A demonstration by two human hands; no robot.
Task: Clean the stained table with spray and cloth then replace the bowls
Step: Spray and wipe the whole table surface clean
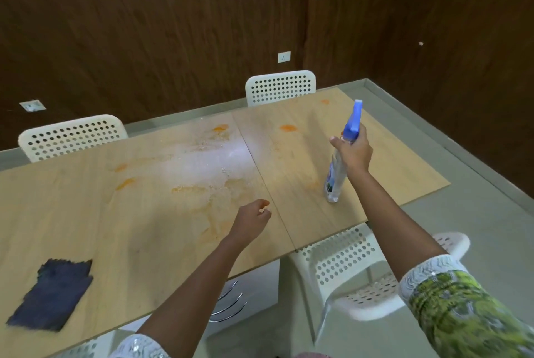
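Spray wets the stained worktop (72,213); right hand (354,152) grips the spray bottle (336,175), left hand (251,220) loosely curled, empty; cloth (52,294) untouched, bowls unseen.

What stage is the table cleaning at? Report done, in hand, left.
Done: a wet, foamy spray patch covers mid-table.
In hand: the right hand grips the clear spray bottle with blue trigger, its base on the light wooden table; the left hand hovers empty.
Left: orange stains remain, the dark blue cloth lies unused, no bowls visible.
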